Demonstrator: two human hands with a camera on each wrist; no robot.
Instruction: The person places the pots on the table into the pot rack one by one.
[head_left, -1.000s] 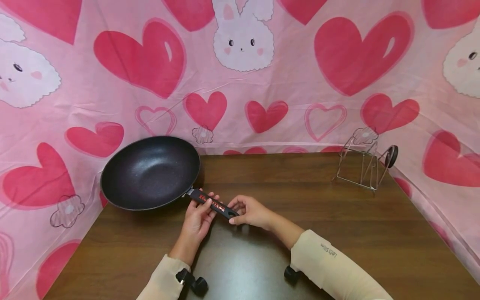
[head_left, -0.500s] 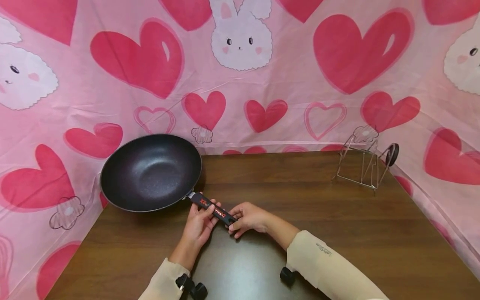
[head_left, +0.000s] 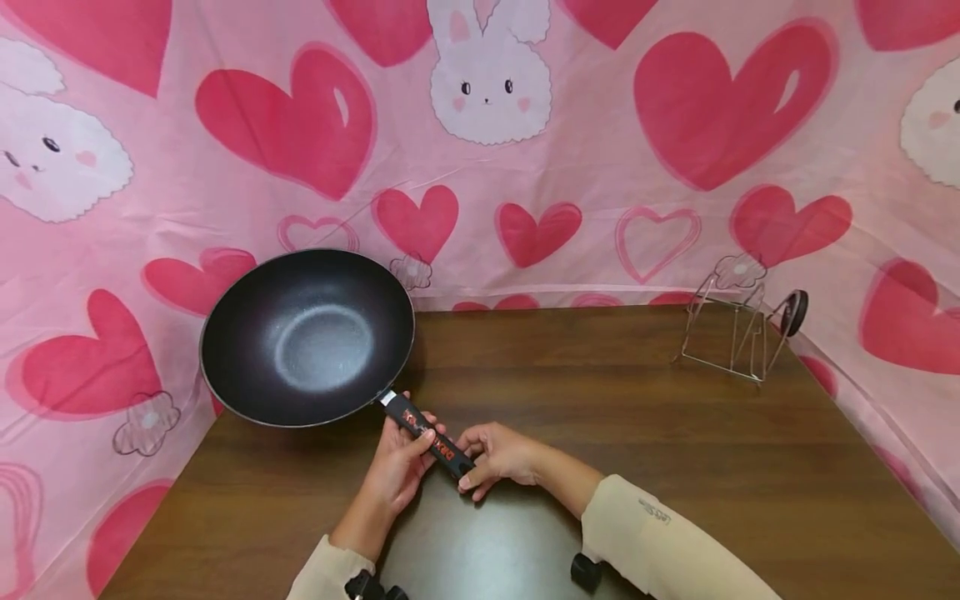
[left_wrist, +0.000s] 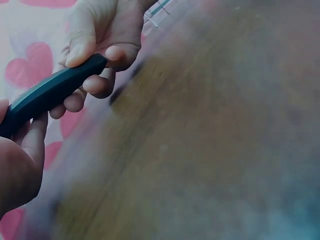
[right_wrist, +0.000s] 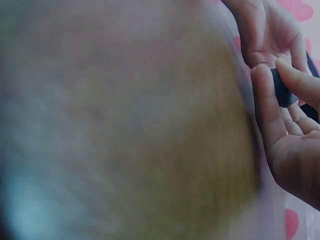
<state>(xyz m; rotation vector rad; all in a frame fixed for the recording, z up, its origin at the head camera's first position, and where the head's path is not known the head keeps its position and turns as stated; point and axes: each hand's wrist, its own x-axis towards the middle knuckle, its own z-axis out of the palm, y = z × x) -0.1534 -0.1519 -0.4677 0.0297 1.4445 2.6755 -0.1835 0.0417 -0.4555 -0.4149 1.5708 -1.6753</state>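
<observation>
A deep black nonstick wok [head_left: 322, 342] is at the left of the head view, tilted so its inside faces me. Its long black handle [head_left: 405, 410] with red lettering points toward the lower right. My left hand [head_left: 397, 467] holds the handle around its middle, thumb on top. At the handle's end, my right hand [head_left: 506, 458] pinches it between thumb and fingers. The left wrist view shows the dark handle [left_wrist: 50, 92] running between both hands, and the right wrist view shows its blunt tip [right_wrist: 284, 90] between thumb and fingers.
On the brown wooden table [head_left: 585, 375], a wire rack [head_left: 723, 342] with a black round knob [head_left: 795, 313] stands at the back right. A pink cloth [head_left: 465, 175] printed with hearts and rabbits hangs behind and along both sides.
The wok's far rim has risen, and its inside now faces me more fully. Both hands have come slightly lower with the handle, its end dipping toward me. The rack stays put.
</observation>
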